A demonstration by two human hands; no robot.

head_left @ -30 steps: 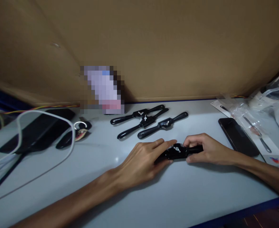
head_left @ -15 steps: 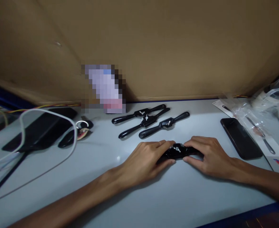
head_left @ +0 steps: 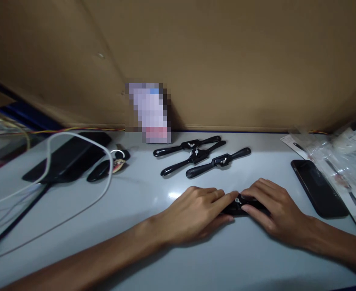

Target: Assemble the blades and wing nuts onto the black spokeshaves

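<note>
Both of my hands grip one black spokeshave (head_left: pixel 237 209) low over the grey table. My left hand (head_left: pixel 197 210) is wrapped round its left side, fingers over the top and thumb along the near edge. On its other side my right hand (head_left: pixel 273 206) pinches the body near the middle, thumb and forefinger by the silver screw. Most of both handles is hidden under my fingers. Beyond my hands lie three more black spokeshaves: one at the back (head_left: pixel 192 144), one overlapping it (head_left: pixel 196 155), and one nearer to me (head_left: pixel 223 161).
To the right lie a black phone (head_left: pixel 319 188) and plastic-wrapped packaging (head_left: pixel 340 173). On the left are a black flat object (head_left: pixel 71 157), keys with a tag (head_left: pixel 117 163) and a looping white cable (head_left: pixel 109 165). A cardboard wall (head_left: pixel 226 72) closes off the back, with a blurred-out upright object (head_left: pixel 152 115) before it.
My left fingers have slid inward over the spokeshave's middle, covering more of its body. My right fingers have also shifted in towards the screw. The whole view has swung slightly left.
</note>
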